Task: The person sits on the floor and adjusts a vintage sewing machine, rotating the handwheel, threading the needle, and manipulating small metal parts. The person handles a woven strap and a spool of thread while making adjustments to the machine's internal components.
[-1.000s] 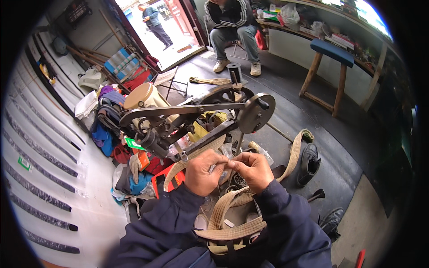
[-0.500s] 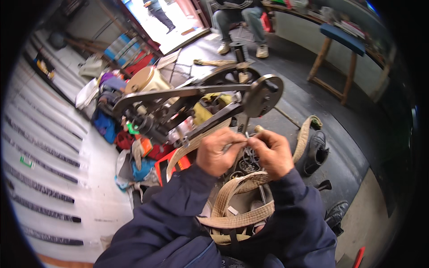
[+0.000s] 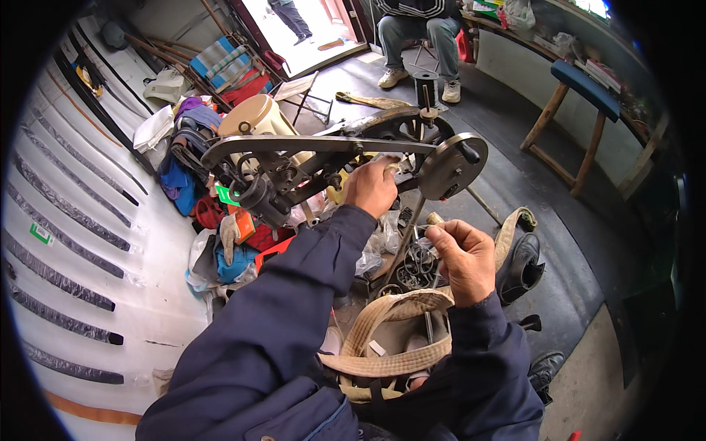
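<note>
A hand-cranked metal machine (image 3: 316, 145), resembling a cobbler's sewing machine, stands in front of me with a round crank wheel (image 3: 450, 170) on its right. My left hand (image 3: 371, 187) reaches in beneath its long arm, beside the wheel, fingers bent together at the tips; what they hold, if anything, I cannot make out. Lower and to the right, my right hand (image 3: 468, 259) pinches thumb to forefinger on something too small to name. Below it lies a heap of small metal parts (image 3: 416, 270). A tan stitched strap (image 3: 397, 361) loops over my lap.
A thread spool (image 3: 426, 92) stands atop the machine. Bags and cloths (image 3: 193, 158) pile up at left. Black shoes (image 3: 521, 264) and a blue-topped wooden stool (image 3: 585, 87) are at right. Beyond the machine sits a person (image 3: 419, 37). Wrapped dark strips (image 3: 66, 275) lie at far left.
My hands were together in front of the machine. The left has moved up and away under the machine's arm; the right has shifted slightly right, still pinching. The view has tilted slightly.
</note>
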Demonstrator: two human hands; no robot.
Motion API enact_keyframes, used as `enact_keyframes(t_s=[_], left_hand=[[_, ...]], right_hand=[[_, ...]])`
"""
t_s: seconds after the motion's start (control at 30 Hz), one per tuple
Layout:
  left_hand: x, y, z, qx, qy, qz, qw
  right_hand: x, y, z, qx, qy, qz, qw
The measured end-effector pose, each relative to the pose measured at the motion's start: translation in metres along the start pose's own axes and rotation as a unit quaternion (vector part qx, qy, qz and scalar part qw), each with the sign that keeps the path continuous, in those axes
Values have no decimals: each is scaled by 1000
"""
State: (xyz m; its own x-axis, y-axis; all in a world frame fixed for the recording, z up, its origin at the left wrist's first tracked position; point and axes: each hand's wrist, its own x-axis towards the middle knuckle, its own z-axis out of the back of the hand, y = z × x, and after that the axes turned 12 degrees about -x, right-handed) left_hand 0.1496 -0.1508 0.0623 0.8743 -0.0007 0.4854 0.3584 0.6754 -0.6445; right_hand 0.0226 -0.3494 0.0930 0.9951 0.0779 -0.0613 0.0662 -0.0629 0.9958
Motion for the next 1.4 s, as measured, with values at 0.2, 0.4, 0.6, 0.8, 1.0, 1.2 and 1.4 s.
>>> enact_keyframes(t_s=[0.2,0.4,0.6,0.8,1.0,1.2,1.4], left_hand=[[52,11,-35,185,62,16,981],[41,9,-17,199,62,95,973],[-34,-7,2,45,-18,1,999],[-102,-14,-4,-299,88,120,943],[-164,11,17,-729,54,498,467],[-149,20,23,-845,-4,393,362],[-135,20,29,-850,-31,393,350]], right_hand=[[2,-5,3,32,35,27,998],[4,-4,12,38,18,24,999],[2,-6,7,-38,-27,86,995],[5,-16,-6,-108,-52,156,980],[8,-28,-23,-226,31,138,964],[5,-40,-53,-315,56,167,932],[4,-53,-73,-363,58,190,910]])
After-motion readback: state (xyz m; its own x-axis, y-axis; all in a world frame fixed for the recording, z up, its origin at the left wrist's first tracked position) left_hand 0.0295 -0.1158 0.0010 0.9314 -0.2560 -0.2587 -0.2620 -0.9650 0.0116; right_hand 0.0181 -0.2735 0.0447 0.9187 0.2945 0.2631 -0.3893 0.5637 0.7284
